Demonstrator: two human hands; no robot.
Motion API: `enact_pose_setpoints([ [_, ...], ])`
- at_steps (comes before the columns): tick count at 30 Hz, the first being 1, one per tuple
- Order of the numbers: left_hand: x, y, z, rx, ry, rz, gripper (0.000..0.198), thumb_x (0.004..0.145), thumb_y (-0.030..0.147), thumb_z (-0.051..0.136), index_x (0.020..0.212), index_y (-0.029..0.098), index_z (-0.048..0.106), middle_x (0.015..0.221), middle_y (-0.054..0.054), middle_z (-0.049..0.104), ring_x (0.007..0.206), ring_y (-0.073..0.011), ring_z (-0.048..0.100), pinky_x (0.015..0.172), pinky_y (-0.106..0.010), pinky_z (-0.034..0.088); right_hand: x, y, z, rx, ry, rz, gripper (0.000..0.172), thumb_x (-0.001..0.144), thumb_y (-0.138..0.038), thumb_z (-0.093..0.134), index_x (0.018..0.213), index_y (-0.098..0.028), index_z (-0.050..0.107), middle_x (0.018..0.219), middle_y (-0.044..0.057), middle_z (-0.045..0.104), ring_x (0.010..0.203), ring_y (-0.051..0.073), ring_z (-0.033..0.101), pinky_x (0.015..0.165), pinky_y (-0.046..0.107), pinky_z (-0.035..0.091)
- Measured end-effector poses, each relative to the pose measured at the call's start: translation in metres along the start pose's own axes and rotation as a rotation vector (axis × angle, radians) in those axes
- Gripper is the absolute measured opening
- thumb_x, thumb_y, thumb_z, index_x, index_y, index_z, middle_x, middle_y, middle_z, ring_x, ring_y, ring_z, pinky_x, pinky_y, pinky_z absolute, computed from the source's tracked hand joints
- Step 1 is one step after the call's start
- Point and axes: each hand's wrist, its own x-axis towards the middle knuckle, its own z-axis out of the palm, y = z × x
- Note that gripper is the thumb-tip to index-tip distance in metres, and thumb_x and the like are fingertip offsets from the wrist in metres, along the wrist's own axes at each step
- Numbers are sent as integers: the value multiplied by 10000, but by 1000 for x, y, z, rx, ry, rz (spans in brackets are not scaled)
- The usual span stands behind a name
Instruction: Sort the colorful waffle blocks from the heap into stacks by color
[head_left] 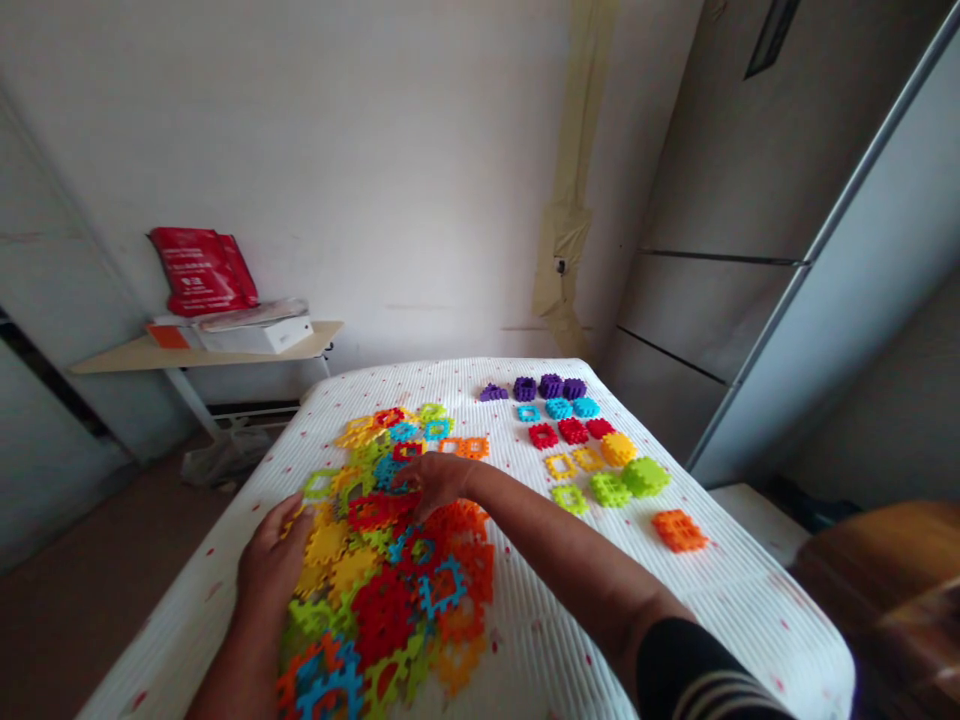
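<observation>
A big loose pile of colourful interlocking plastic tiles (pixel 390 560) covers the left half of a white ribbed mat (pixel 525 620). My right hand (pixel 435 480) reaches across the pile, fingers curled down onto tiles near a blue one; what it grips I cannot make out. My left hand (pixel 274 555) rests on the pile's left edge over yellow tiles, fingers bent downward. To the right lie sorted rows of tiles: purple (pixel 544 388), blue (pixel 559 408), red (pixel 571 431), yellow (pixel 592 455), green (pixel 615 485), and one orange stack (pixel 679 530).
A low shelf (pixel 202 352) at the back left carries a white box (pixel 259 335) and a red bag (pixel 202 268). A plastic bag (pixel 221 455) lies on the floor beneath it. A grey cabinet (pixel 750 250) stands at the right. A wooden surface (pixel 885 570) is at the lower right.
</observation>
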Motion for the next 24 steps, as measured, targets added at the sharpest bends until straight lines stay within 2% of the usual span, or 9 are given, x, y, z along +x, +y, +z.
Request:
enact_pose_setpoints([
  [2,-1,3,0,-20,-2,-7,491,662,439,575,1082,189,624,990,-57,671,891,-219,625,855,-338,482,-2,-1,-1,-38,-69,28,706,556,-263,815,1208,-160,565,1139,94,631,1013,236,590,858,301,450],
  [4,-5,9,-1,-42,3,-7,477,669,423,566,1077,183,627,987,-62,673,901,-215,626,847,-325,485,-5,-1,0,-49,-80,49,725,564,-264,810,1232,-162,547,1178,100,611,1045,245,576,879,309,443],
  [10,-17,28,-6,-73,-8,22,396,671,332,570,1020,163,652,905,-62,688,884,-208,634,802,-300,500,-9,3,11,-5,42,43,661,563,-257,803,1183,-172,594,1107,83,649,971,241,608,818,303,468],
  [15,-16,26,-11,-118,9,11,435,653,336,576,1036,141,647,899,-73,682,844,-209,640,763,-307,516,-16,4,9,19,120,27,645,559,-250,809,1167,-175,609,1099,90,651,980,243,599,832,312,460],
  [18,-15,27,-13,-190,62,-60,481,616,369,595,1043,155,650,928,-72,673,798,-200,639,723,-312,531,-33,12,-5,-6,172,9,641,564,-212,801,1173,-209,601,1136,75,631,1027,233,573,881,323,434],
  [20,-17,32,-14,-209,85,-115,507,589,370,615,1049,160,655,939,-69,670,774,-195,631,696,-310,534,-52,23,-21,-17,202,36,644,586,-191,782,1197,-210,579,1177,77,605,1059,221,553,898,314,424],
  [24,-27,51,-15,-224,134,-169,501,577,330,620,1034,129,670,937,-68,683,827,-203,618,750,-327,521,-107,57,-66,-63,283,263,636,623,-142,733,1229,-177,544,1214,89,574,1050,200,556,890,290,431],
])
